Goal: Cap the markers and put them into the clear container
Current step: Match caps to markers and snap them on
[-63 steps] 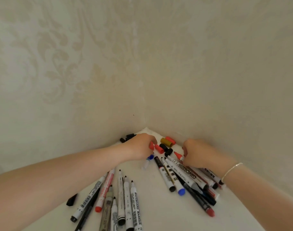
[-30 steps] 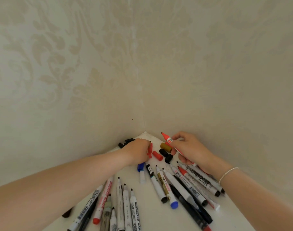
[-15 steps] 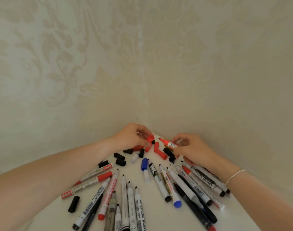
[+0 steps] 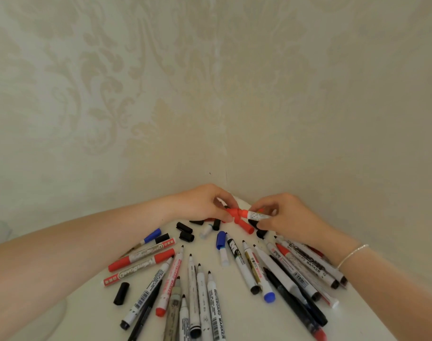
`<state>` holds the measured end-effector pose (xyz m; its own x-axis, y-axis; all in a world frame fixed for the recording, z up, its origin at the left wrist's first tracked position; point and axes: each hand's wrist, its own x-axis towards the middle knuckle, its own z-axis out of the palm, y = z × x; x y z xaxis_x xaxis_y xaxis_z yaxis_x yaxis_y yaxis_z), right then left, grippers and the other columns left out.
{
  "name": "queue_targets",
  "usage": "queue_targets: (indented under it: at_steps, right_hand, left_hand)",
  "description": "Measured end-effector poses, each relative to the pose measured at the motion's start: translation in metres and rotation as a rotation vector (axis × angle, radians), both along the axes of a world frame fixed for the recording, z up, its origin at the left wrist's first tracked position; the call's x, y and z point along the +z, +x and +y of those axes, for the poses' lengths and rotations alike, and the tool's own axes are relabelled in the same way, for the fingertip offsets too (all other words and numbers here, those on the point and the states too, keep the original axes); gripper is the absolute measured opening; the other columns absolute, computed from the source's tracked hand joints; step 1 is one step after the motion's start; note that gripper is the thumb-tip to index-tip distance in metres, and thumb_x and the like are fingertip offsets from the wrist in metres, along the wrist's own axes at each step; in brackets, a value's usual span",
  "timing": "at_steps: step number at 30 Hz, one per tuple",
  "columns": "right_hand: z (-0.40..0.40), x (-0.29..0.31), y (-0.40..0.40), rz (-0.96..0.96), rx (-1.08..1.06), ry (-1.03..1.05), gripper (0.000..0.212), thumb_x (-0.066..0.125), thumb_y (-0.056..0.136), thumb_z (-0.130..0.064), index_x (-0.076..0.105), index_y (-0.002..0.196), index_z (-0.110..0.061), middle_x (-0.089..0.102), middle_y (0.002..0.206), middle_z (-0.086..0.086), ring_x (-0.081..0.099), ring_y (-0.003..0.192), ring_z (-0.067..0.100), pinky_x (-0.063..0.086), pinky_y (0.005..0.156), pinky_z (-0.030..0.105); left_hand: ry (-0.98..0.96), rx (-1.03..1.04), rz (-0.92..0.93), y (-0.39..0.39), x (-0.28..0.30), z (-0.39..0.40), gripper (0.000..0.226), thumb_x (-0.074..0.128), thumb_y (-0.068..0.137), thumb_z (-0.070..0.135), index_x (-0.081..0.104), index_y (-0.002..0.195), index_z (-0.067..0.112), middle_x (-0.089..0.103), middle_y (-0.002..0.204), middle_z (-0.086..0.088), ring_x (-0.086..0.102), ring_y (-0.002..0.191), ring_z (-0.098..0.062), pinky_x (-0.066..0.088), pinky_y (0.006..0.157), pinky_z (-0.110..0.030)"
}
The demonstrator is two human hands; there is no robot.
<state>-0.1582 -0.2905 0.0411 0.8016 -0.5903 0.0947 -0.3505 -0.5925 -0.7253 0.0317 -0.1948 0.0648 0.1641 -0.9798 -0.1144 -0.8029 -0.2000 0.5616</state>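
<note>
Patterned cream wallpaper meets in a corner above a white table, matte and smooth. At 12 o'clock of the table the left hand pinches a red cap with thumb and fingertips curled round it; the right hand grips the marker by its white labelled barrel, fingers curled. Cap and marker meet end to end, held above the table; whether the cap is fully seated cannot be told.

Judgement: the step in hand is capping. It goes best with cap and barrel kept in one straight line and pressed home firmly, since a skewed cap may jam or pop off.

Loose caps, short glossy plastic cylinders in black and red, lie near 11 o'clock. Uncapped markers, slim round barrels with dark tips, fan from 5 to 8 o'clock. The clear container is not in view.
</note>
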Motion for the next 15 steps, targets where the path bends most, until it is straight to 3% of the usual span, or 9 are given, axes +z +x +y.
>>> queue_targets:
  at_steps: [3, 6, 8, 10, 15]
  right_hand:
    - [0.000, 0.008, -0.003, -0.034, 0.019, 0.018, 0.027, 0.074, 0.078, -0.015, 0.074, 0.095, -0.037, 0.070, 0.078, -0.010, 0.054, 0.055, 0.002, 0.047, 0.057, 0.021]
    - [0.004, 0.013, -0.003, -0.110, 0.051, 0.061, 0.028, 0.073, 0.078, -0.011, 0.075, 0.093, -0.035, 0.071, 0.079, -0.005, 0.046, 0.044, 0.000, 0.035, 0.046, 0.012]
    - [0.008, 0.015, -0.004, -0.185, 0.068, 0.123, 0.030, 0.073, 0.078, -0.008, 0.074, 0.094, -0.034, 0.072, 0.080, -0.001, 0.047, 0.047, 0.002, 0.040, 0.049, 0.016]
    - [0.013, 0.018, -0.004, -0.244, 0.082, 0.177, 0.034, 0.073, 0.078, -0.005, 0.072, 0.097, -0.034, 0.072, 0.080, 0.001, 0.051, 0.049, 0.006, 0.045, 0.054, 0.021]
    - [0.019, 0.022, -0.001, -0.273, 0.064, 0.171, 0.033, 0.075, 0.076, -0.003, 0.070, 0.090, -0.033, 0.072, 0.075, 0.002, 0.049, 0.051, 0.015, 0.044, 0.054, 0.029]
  left_hand:
    - [0.071, -0.043, 0.107, 0.003, 0.009, 0.004, 0.023, 0.067, 0.089, 0.024, 0.069, 0.112, 0.024, 0.072, 0.103, 0.001, 0.066, 0.096, -0.012, 0.048, 0.095, -0.029]
    - [0.132, -0.038, 0.319, -0.001, 0.018, 0.007, 0.015, 0.058, 0.095, 0.020, 0.071, 0.102, 0.024, 0.062, 0.076, 0.000, 0.056, 0.070, -0.011, 0.052, 0.075, -0.025]
    - [0.157, -0.015, 0.457, -0.008, 0.024, 0.010, 0.025, 0.052, 0.098, 0.021, 0.072, 0.084, 0.024, 0.044, 0.062, 0.004, 0.042, 0.059, -0.009, 0.048, 0.065, -0.021]
    - [0.170, 0.036, 0.582, -0.014, 0.027, 0.012, 0.029, 0.046, 0.100, 0.024, 0.066, 0.080, 0.019, 0.029, 0.060, 0.004, 0.031, 0.053, -0.009, 0.044, 0.057, -0.020]
    - [0.159, 0.055, 0.694, -0.026, 0.030, 0.016, 0.041, 0.048, 0.100, 0.027, 0.064, 0.063, 0.023, 0.019, 0.055, 0.005, 0.022, 0.044, -0.006, 0.037, 0.045, -0.018]
